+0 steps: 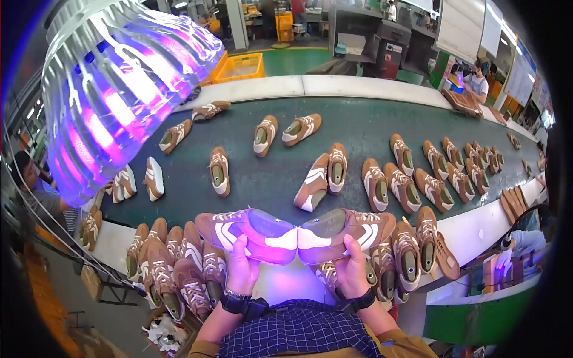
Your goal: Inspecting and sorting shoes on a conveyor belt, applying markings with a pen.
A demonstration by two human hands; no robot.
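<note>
Two brown sneakers with white stripes meet heel to heel in front of me, lit purple at their heels. My left hand is closed round the left sneaker, thumb on its side. The right sneaker is gripped by my right hand in the same way. Their toes point outward, away from each other. Both are held above the near white ledge of the conveyor. Dark bands circle both wrists. Close by on either side, more sneakers of the same kind stand crowded together.
A dark green conveyor belt carries many brown sneakers. A large lamp glowing purple hangs at upper left. A yellow crate stands beyond the belt. Co-workers sit at the left, far right and near right.
</note>
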